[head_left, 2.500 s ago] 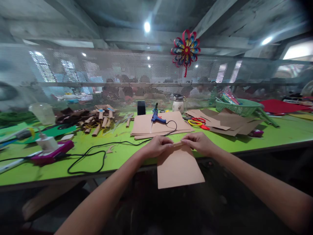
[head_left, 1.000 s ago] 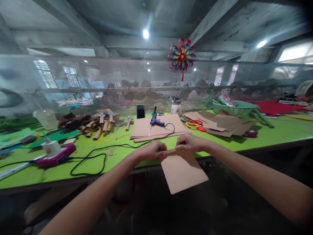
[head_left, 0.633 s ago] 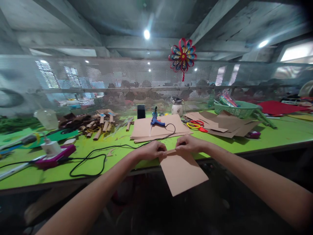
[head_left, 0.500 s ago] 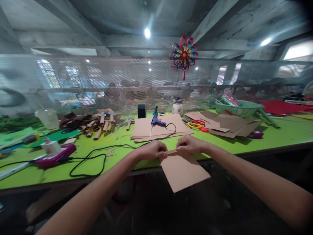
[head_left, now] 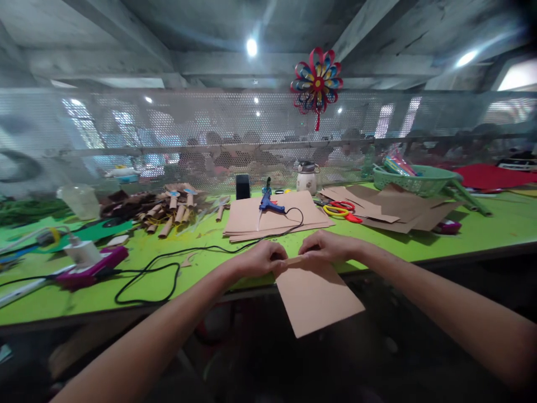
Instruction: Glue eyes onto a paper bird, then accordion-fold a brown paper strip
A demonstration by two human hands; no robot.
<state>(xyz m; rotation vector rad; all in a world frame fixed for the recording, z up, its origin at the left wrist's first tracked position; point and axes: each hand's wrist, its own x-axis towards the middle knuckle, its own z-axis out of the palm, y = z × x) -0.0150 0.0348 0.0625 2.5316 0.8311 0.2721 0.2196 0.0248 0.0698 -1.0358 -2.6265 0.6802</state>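
Note:
A sheet of brown kraft paper [head_left: 316, 296] hangs over the front edge of the green table, its top edge folded or rolled into a narrow strip. My left hand [head_left: 265, 258] pinches the left end of that strip with closed fingers. At the right end, my right hand [head_left: 325, 246] grips the same strip, fingers curled. Just beyond my hands lies a stack of brown sheets [head_left: 285, 223]. On this stack rests a blue glue gun [head_left: 271, 202], its black cord trailing left.
Scissors [head_left: 342, 211] with red and yellow handles lie right of the stack beside loose brown sheets [head_left: 428, 210]. A green basket [head_left: 419, 182] stands behind. Rolled paper tubes [head_left: 178, 212] and a purple power strip [head_left: 92, 271] are on the left. A black cord [head_left: 180, 254] crosses the table [head_left: 222, 263].
Both hands keep hold of the strip, the right one shifting very slightly left. The lower edge of the sheet sits a little lower. The camera view has shifted slightly.

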